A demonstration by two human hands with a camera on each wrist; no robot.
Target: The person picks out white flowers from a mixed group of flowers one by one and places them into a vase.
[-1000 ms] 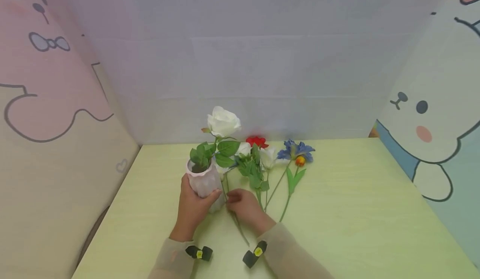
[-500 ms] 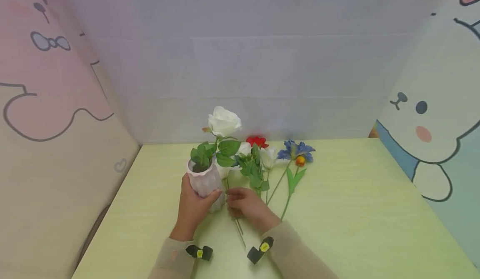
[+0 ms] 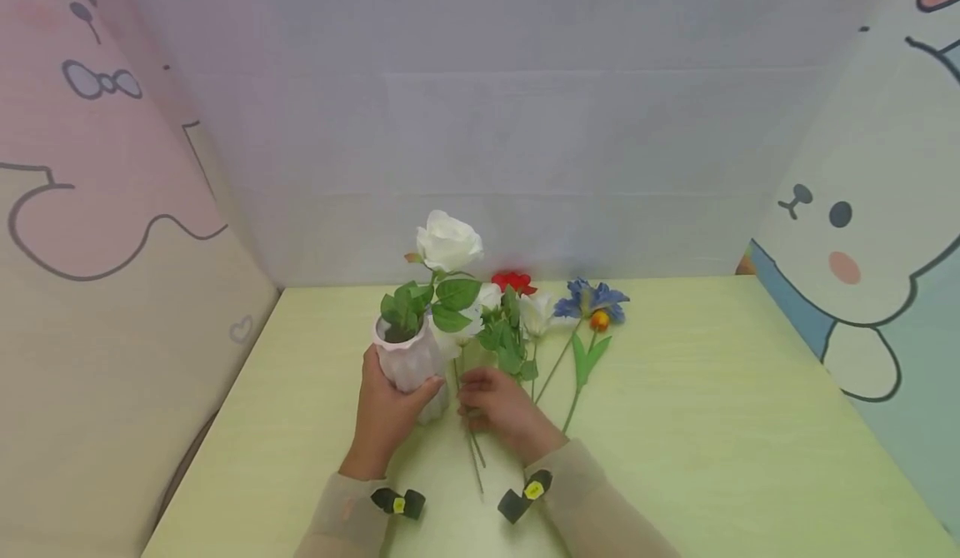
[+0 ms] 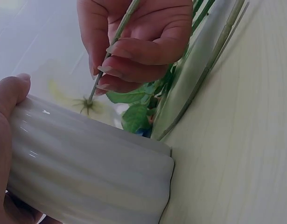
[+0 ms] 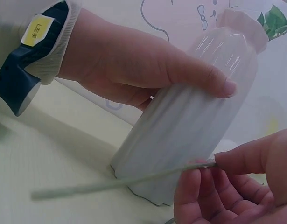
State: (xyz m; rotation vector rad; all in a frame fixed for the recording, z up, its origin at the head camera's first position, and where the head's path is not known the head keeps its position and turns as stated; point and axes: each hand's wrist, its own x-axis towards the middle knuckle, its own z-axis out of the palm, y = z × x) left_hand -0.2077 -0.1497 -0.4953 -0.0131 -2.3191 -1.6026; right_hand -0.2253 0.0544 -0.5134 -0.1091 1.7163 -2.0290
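Note:
My left hand (image 3: 384, 418) grips a white, fluted vase (image 3: 410, 365), its thumb across the front. A white rose (image 3: 448, 243) with green leaves stands in the vase. To the right of the vase, my right hand (image 3: 501, 410) pinches a thin green flower stem (image 5: 134, 181) between thumb and fingers. That stem runs up to a pale bloom (image 3: 468, 331), partly hidden behind the rose leaves in the head view. In the left wrist view its small star-shaped green base (image 4: 88, 105) shows. Another stem (image 4: 199, 86) lies on the table close by.
Right of my hands, several artificial flowers lie on the pale yellow table (image 3: 712, 408): a red one (image 3: 513, 283), a white one (image 3: 537, 316), a blue one (image 3: 591, 301) and an orange tulip (image 3: 600, 321). A pale wall (image 3: 495, 141) rises behind them.
My right hand has shifted slightly right and up with the pinched stem, and the pale bloom shows more beside the vase. The left hand and vase have barely moved.

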